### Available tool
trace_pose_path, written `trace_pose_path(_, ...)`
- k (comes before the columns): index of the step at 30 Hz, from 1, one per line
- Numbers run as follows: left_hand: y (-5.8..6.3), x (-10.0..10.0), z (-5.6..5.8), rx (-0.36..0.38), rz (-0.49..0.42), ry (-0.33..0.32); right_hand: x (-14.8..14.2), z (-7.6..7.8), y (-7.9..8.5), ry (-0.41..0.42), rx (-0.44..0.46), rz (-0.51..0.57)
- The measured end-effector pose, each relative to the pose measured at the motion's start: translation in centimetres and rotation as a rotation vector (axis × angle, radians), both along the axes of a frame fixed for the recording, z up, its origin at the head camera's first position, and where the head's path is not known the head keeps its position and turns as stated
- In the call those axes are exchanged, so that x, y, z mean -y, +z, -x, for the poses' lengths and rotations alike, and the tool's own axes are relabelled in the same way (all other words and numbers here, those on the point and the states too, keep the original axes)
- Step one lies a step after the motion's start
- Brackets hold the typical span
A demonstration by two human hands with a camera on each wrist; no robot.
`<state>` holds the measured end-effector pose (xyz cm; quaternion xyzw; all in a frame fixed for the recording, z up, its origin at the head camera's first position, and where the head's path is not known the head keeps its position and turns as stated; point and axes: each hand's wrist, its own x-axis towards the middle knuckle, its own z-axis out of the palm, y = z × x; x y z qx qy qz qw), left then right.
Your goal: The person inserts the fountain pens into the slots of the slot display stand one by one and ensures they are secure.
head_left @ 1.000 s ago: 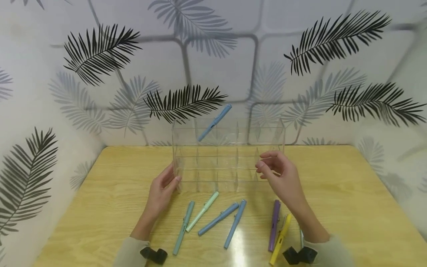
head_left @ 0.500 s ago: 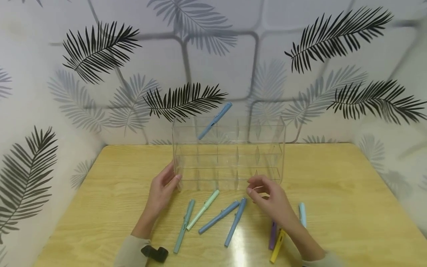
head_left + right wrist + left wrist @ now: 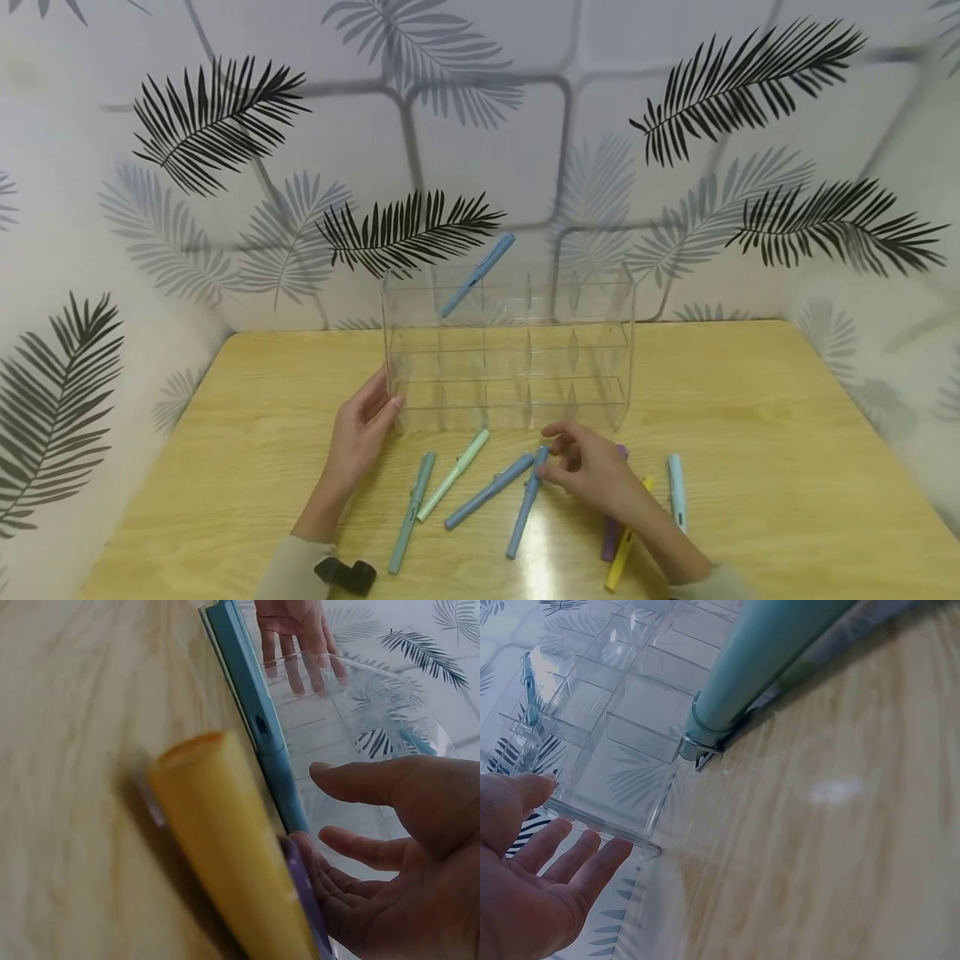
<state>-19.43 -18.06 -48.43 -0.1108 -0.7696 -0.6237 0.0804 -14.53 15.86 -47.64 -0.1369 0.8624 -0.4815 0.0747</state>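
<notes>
A clear divided organizer (image 3: pixel 510 406) stands upright on the table, with a light blue pen (image 3: pixel 477 275) lying slanted at its upper shelf. My left hand (image 3: pixel 362 427) holds the organizer's left side wall, thumb on one face and fingers on the other (image 3: pixel 536 866). Lower down, my right hand (image 3: pixel 592 471) is over the table, its fingertips right at the capped end of a blue pen (image 3: pixel 525 508). The thumb and index finger stand apart in the right wrist view. Another blue pen (image 3: pixel 487 493) lies just left of that one.
Left of the blue pens lie a pale green pen (image 3: pixel 453 477) and a grey-green pen (image 3: pixel 411 517). Under and beside the right forearm are a purple pen (image 3: pixel 611 542), a yellow pen (image 3: pixel 618 568) and a pale blue pen (image 3: pixel 677 483). A leaf-patterned wall covering (image 3: pixel 480 150) rises behind the table.
My right hand has come down and left from the organizer's right front to the blue pen's end, uncovering the pale blue pen. The left hand stays on the organizer.
</notes>
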Motion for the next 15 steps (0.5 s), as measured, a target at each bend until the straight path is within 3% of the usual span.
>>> trace_pose_path(15,0.1,-0.1,0.0,0.025,0.000,0.005,2.7,-1.3,-0.1,-0.043,-0.042,-0.158)
